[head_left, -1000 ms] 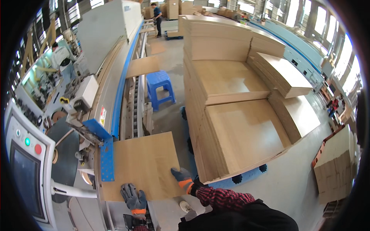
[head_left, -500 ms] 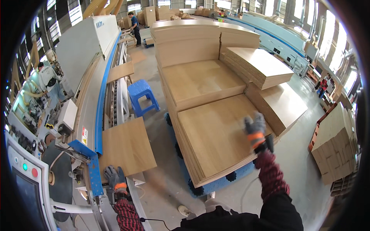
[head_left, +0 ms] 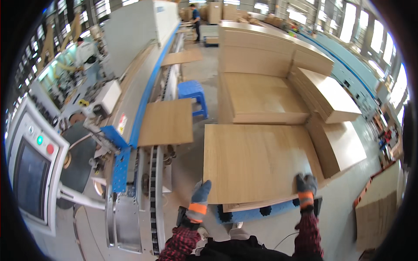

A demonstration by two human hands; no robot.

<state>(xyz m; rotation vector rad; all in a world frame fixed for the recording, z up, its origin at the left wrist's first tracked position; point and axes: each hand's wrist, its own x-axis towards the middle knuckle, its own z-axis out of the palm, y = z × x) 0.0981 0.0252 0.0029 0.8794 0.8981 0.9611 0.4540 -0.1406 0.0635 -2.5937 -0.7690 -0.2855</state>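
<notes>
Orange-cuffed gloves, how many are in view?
2: one on the left hand, at the left edge of the board; one on the right hand, near its lower-right corner. Others may be hidden.

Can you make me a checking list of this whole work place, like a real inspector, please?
Surface: conveyor on the left, with a flat panel lying farther along.
Job's things: wood-coloured board over the front of a stack, which stands on a blue pallet.
Clutter: blue stool beside the conveyor.
Grips: gloved left hand at the board's near left corner; gloved right hand at its near edge, toward the right; how firmly they hold cannot be told.
Cables: thin dark cable near the right sleeve.
Surroundings: control screen at left; person in dark clothes far off.
</notes>
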